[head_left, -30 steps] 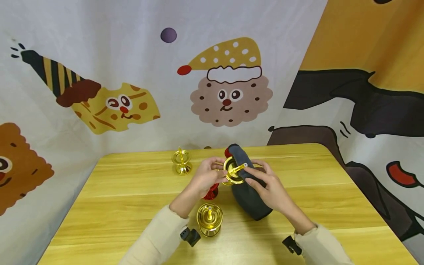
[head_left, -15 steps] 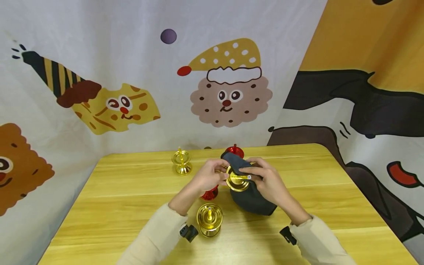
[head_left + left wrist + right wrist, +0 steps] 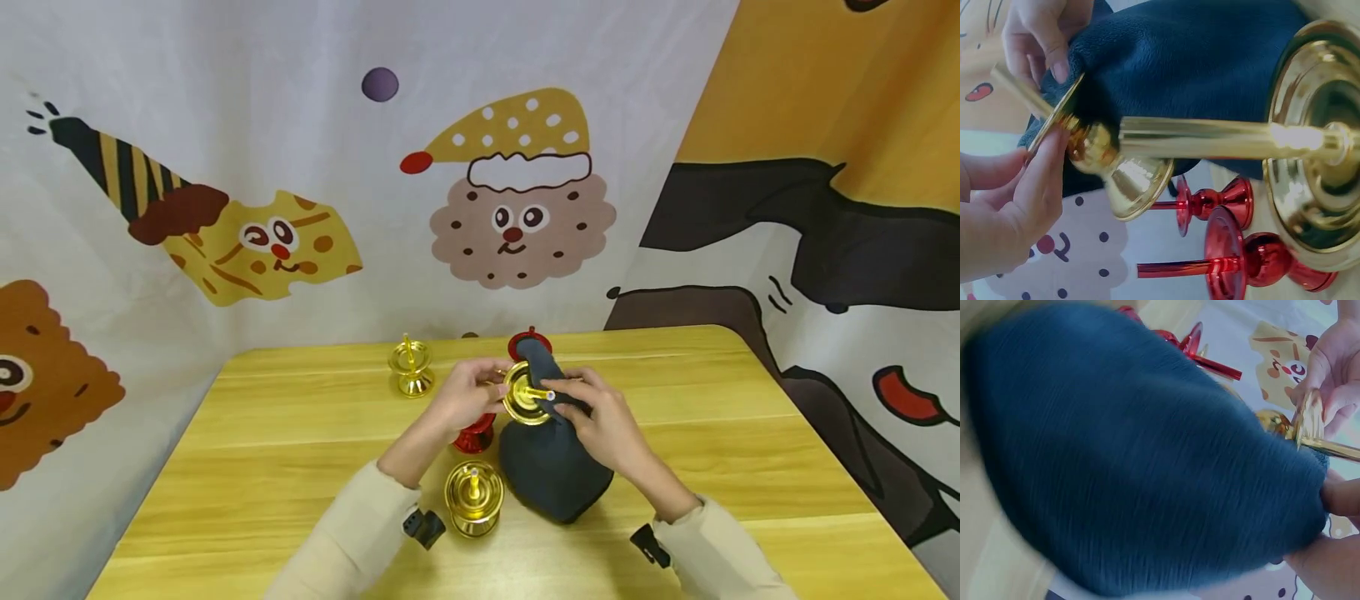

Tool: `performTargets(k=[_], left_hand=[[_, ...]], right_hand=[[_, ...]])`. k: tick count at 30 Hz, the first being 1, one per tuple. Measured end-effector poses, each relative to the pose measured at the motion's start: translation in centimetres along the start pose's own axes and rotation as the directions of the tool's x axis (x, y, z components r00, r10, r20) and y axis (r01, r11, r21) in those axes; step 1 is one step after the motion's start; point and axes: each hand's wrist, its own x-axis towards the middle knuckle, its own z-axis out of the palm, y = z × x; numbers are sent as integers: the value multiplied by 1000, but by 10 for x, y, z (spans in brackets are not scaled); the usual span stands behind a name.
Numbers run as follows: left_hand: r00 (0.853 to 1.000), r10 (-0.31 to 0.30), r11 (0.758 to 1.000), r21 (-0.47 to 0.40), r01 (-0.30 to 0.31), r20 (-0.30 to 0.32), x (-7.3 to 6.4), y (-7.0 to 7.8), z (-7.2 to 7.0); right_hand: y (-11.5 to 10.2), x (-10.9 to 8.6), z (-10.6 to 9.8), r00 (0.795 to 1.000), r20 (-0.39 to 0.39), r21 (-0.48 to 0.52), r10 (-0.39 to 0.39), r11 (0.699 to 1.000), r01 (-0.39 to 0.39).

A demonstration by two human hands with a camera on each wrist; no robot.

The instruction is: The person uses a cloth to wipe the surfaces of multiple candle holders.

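I record a white fabric backdrop [image 3: 300, 67] with printed cartoon food figures [image 3: 523, 242] across the upper frame; below, a yellow wood-grain tabletop [image 3: 300, 425], shiny lower centre.

No legible text, no readable labels, brands or numbers, no readable signs

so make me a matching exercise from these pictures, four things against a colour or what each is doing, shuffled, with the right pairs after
1. left hand
2. cloth
3. table
4. right hand

A. yellowish, with wood grain
B. grips the cloth
C. holds a gold stand
D. dark blue

Pairs: 1-C, 2-D, 3-A, 4-B
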Motion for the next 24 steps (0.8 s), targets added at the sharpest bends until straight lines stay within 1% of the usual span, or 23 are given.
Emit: performTargets(k=[4, 5, 7, 9, 12, 13, 14, 15, 16, 18, 21, 24], left_hand=[[998, 6, 996, 92, -11, 62, 0, 4, 0], [998, 5, 995, 101, -12, 70, 0, 5, 0], [998, -7, 997, 75, 2, 66, 0, 6, 0], [999, -17, 1000, 15, 17, 38, 0, 5, 1], [999, -43, 994, -102, 40, -29, -1, 3, 2], [998, -48, 991, -128, 42, -45, -1, 3, 2], [997, -53, 989, -144, 45, -53, -1, 2, 2], [997, -54, 987, -156, 46, -48, -2, 1, 2], [998, -56, 987, -155, 50, -36, -2, 1, 2], [998, -61, 988, -139, 62, 16, -2, 1, 2], [994, -52, 994, -93, 62, 99, -1, 3, 1], [991, -67, 997, -39, 72, 115, 1, 5, 1]], right_hand=[[-2, 6, -3, 997, 0, -23, -81, 996, 81], [-2, 7, -4, 996, 4, -31, -91, 995, 91], [-3, 9, -5, 996, 2, -45, -89, 995, 89], [-3, 9, -6, 998, -8, -41, -56, 998, 56], [-2, 6, -4, 999, -5, 5, 36, 999, -36], [-2, 4, -4, 998, 1, 24, 65, 998, -65], [-2, 3, -3, 996, 9, 40, 92, 995, -92], [-2, 2, -2, 993, 15, 52, 113, 992, -114], [-2, 1, -2, 992, 19, 62, 127, 990, -128], [-2, 0, -1, 992, 14, 65, 127, 990, -127], [-1, 3, -3, 997, -12, 56, 78, 995, -78], [1, 5, -4, 999, -24, 44, 21, 999, -20]])
